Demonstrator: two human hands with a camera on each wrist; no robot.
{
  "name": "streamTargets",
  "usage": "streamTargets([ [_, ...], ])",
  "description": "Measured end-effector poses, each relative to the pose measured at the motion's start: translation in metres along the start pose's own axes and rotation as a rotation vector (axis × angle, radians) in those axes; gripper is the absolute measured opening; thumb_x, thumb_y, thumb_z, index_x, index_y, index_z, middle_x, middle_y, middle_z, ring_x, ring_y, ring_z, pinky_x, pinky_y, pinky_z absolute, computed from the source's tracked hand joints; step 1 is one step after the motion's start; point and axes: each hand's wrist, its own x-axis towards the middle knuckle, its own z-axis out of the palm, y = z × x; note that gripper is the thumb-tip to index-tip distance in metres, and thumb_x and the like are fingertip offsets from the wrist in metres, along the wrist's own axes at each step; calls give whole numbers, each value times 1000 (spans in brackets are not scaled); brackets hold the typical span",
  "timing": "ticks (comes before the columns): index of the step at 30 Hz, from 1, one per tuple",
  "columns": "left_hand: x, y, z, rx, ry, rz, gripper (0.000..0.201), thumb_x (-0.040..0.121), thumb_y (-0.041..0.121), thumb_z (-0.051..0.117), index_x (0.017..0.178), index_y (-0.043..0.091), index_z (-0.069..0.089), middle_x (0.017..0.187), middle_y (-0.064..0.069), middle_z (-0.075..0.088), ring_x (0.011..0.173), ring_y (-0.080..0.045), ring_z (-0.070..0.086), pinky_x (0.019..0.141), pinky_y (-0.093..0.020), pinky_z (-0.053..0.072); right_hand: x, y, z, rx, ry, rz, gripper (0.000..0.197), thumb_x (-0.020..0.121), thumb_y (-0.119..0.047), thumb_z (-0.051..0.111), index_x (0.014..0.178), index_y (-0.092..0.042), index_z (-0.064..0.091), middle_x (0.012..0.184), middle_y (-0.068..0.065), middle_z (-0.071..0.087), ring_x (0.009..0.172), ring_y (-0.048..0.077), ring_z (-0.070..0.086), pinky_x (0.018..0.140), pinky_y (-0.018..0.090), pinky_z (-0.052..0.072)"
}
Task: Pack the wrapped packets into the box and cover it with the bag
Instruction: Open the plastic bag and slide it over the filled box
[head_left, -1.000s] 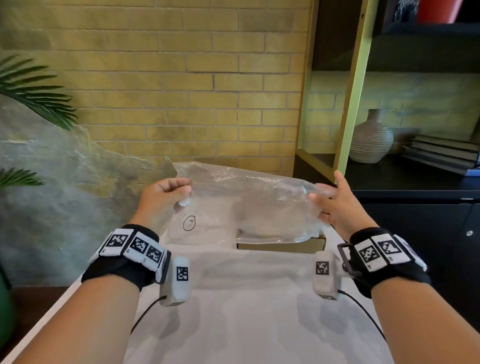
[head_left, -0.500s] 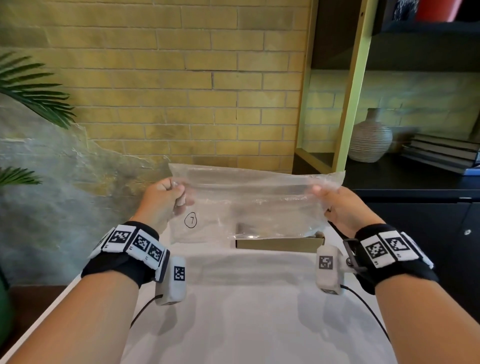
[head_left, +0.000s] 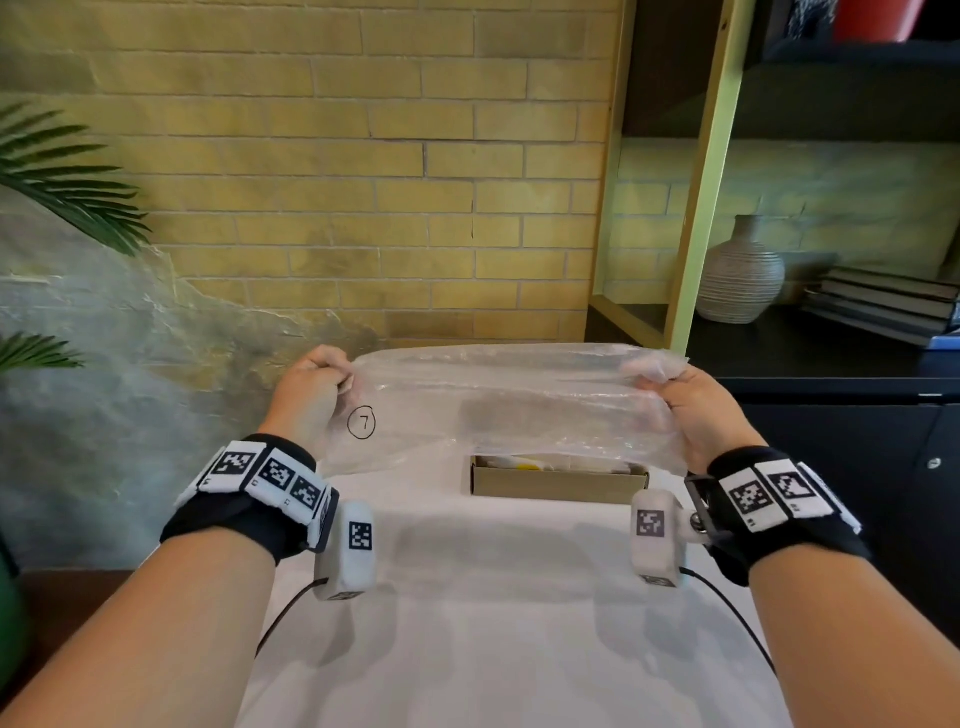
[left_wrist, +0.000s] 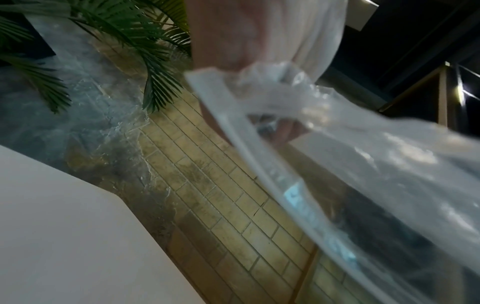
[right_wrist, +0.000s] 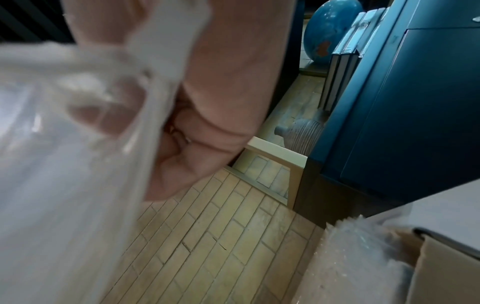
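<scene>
Head view, both hands' fingers curled on bag (head_left: 509, 405) — stretched flatter than before, box (head_left: 558, 480) front now uncovered

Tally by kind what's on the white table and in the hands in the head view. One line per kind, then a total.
Clear plastic bag, marked with a circled 7, stretched between the left hand and the right hand: 1
Open brown cardboard box on the white table, contents indistinct: 1
Hands: 2
Total: 4
</scene>
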Motion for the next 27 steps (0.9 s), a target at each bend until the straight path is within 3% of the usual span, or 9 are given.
streamTargets([
  [4, -1, 2, 3, -17, -51, 17, 40, 86, -12, 34, 61, 18, 45, 45, 9, 46, 31, 0, 43, 34, -9, 37, 0, -1, 1, -43, 88, -29, 21, 88, 1, 47, 73, -8, 57, 66, 2, 60, 61, 11, 62, 54, 22, 52],
  [7, -3, 5, 1, -16, -57, 51, 40, 85, -11, 35, 59, 15, 50, 45, 8, 49, 39, -2, 49, 42, -12, 44, 3, 3, -4, 119, 188, 30, 21, 86, -2, 44, 72, -8, 58, 67, 6, 59, 66, 18, 58, 60, 28, 51],
  [11, -1, 5, -5, -93, -128, 50, 48, 86, 4, 33, 46, 10, 58, 40, 4, 53, 42, -8, 53, 50, -21, 48, 3, 2, -12, 266, 193, 108, 29, 91, -36, 49, 80, -12, 62, 71, 3, 64, 78, 19, 63, 79, 38, 52],
  [14, -2, 6, -4, 81, -183, -13, 27, 92, 17, 46, 71, 8, 60, 51, 1, 57, 40, -5, 57, 42, -15, 46, 2, -1, -6, -117, 117, 65, 11, 89, -21, 58, 86, -13, 65, 91, 10, 63, 90, 24, 61, 91, 44, 50],
  [16, -2, 5, -5, 214, -223, -14, 12, 88, 2, 55, 93, 12, 61, 83, -6, 63, 52, -7, 62, 41, -13, 47, 2, -1, -5, -288, 66, 6, 12, 86, -5, 59, 88, -15, 65, 95, 11, 63, 85, 24, 61, 86, 42, 51],
  [18, 4, 0, -7, 255, -250, 18, 47, 85, -11, 53, 122, 17, 55, 106, -8, 59, 59, -10, 62, 42, -12, 48, 2, -1, -10, -305, 79, -10, 26, 83, 2, 60, 98, -19, 62, 100, 7, 64, 88, 22, 63, 86, 41, 52],
  [20, 4, -1, -9, 221, -235, 50, 61, 86, -14, 51, 138, 17, 42, 92, -1, 64, 57, -6, 63, 45, -11, 50, 3, -1, -14, -268, 91, -9, 42, 82, 4, 60, 114, -23, 54, 105, 5, 64, 95, 21, 64, 89, 40, 52],
  [24, 3, -1, -5, 265, -151, 115, 24, 86, -12, 53, 88, 8, 66, 68, 2, 66, 48, 3, 60, 46, -7, 48, 5, 2, -16, -326, 96, 25, 18, 88, -1, 55, 94, -15, 65, 99, 10, 66, 91, 23, 63, 92, 42, 48],
  [27, 6, -5, -1, 280, -68, 146, 37, 87, -12, 51, 62, 14, 60, 59, 5, 62, 45, 2, 55, 43, -12, 46, 6, 1, -15, -266, 126, -3, 25, 91, 1, 49, 76, -13, 63, 83, 8, 62, 81, 22, 58, 81, 36, 50],
])
